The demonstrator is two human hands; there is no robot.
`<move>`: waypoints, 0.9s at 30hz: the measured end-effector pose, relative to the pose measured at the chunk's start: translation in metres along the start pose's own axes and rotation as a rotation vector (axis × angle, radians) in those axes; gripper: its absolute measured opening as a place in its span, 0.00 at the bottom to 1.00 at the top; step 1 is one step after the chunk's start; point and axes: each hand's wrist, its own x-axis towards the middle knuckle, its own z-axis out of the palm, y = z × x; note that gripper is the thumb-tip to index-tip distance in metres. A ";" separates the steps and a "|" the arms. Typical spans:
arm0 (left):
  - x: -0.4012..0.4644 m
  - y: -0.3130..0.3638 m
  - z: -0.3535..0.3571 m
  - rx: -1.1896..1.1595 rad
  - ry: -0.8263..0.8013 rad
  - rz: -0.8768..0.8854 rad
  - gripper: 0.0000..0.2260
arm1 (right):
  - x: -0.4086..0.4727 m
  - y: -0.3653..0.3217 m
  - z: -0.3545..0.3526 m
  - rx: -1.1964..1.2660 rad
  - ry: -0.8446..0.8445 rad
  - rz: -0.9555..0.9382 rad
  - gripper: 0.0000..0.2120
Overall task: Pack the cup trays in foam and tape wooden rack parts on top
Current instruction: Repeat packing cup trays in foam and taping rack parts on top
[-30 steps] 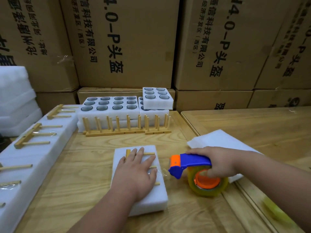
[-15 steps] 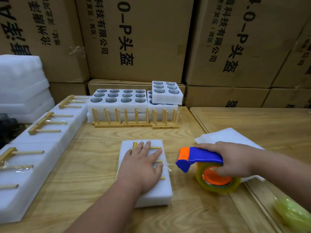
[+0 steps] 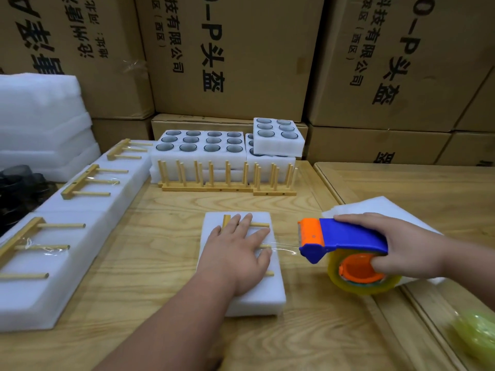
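Row of foam blocks (image 3: 80,236) along table (image 3: 160,330) left edge, wooden rack parts (image 3: 80,180) taped on top; cup trays (image 3: 201,145) in foam at back behind upright wooden racks (image 3: 227,180). Centre foam block (image 3: 257,295) holds a rack part (image 3: 227,219), left hand (image 3: 235,253) pressed flat on it, fingers straight. Clear tape strip (image 3: 285,246) runs right to tape dispenser (image 3: 345,236), right hand (image 3: 401,245) grip wrapped around its handle

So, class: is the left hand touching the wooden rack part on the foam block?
Touching: the head view shows the left hand lying flat across the wooden rack part.
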 end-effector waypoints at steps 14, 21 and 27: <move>0.000 0.000 -0.005 -0.042 -0.046 0.015 0.25 | 0.000 0.003 -0.008 0.026 0.099 -0.075 0.43; 0.001 0.000 -0.005 -0.005 -0.054 0.016 0.25 | 0.002 0.010 -0.007 -0.316 0.119 -0.288 0.41; 0.001 0.001 -0.003 0.051 -0.065 0.006 0.26 | 0.011 -0.013 -0.005 -0.516 -0.050 -0.157 0.39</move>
